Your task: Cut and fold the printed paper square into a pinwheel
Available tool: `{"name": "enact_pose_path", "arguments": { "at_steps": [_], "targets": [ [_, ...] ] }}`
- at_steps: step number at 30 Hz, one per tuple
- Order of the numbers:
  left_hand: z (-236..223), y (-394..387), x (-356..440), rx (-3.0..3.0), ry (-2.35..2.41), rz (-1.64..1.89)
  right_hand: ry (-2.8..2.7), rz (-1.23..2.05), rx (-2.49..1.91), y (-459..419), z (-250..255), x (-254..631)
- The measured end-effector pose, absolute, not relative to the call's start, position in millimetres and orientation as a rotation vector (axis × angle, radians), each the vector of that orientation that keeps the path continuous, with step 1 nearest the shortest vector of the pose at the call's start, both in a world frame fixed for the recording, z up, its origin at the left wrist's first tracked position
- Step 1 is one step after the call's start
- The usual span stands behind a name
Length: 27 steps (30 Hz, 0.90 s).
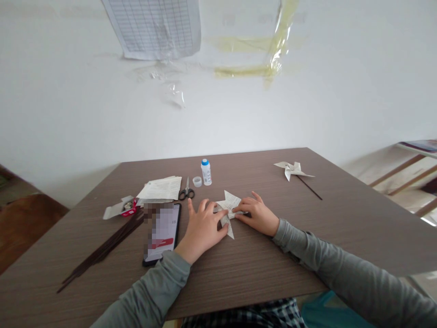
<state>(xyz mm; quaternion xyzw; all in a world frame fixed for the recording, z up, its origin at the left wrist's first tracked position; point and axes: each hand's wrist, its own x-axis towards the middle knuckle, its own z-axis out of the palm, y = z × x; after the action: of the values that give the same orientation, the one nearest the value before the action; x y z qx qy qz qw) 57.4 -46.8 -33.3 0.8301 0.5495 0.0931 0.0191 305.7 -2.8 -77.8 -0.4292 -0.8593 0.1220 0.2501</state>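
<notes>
On the table in front of me lies a folded paper pinwheel point(231, 200) of printed paper, its pointed blades spread out. My left hand point(204, 228) has thumb and index finger closed on its left side, close to the middle, with the other fingers raised and bent. From the right, my right hand point(257, 215) pinches the pinwheel near its centre. My fingers cover part of the folds there. Just left of my left hand is a phone point(164, 234) with a lit, partly blurred screen.
Behind my hands stand a blue-capped glue bottle point(206, 172), a small clear cup point(197, 181) and black-handled scissors point(186, 191). Paper sheets point(160, 189), an opened small box point(124, 207) and dark thin sticks point(102, 246) lie left. A pinwheel on a stick point(293, 170) rests far right.
</notes>
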Motion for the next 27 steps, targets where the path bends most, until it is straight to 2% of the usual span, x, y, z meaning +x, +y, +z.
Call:
{"name": "enact_pose_path", "arguments": {
  "at_steps": [9, 27],
  "targets": [
    [-36.6, -44.6, 59.2, 2.448, 1.770, 0.297, -2.374, 0.311, -1.139, 2.4, -84.4, 307.2],
    [-34.3, -46.1, 58.2, 2.553, 1.718, 0.292, -2.359, 0.379, -1.157, -0.4, -79.2, 305.6]
  ]
}}
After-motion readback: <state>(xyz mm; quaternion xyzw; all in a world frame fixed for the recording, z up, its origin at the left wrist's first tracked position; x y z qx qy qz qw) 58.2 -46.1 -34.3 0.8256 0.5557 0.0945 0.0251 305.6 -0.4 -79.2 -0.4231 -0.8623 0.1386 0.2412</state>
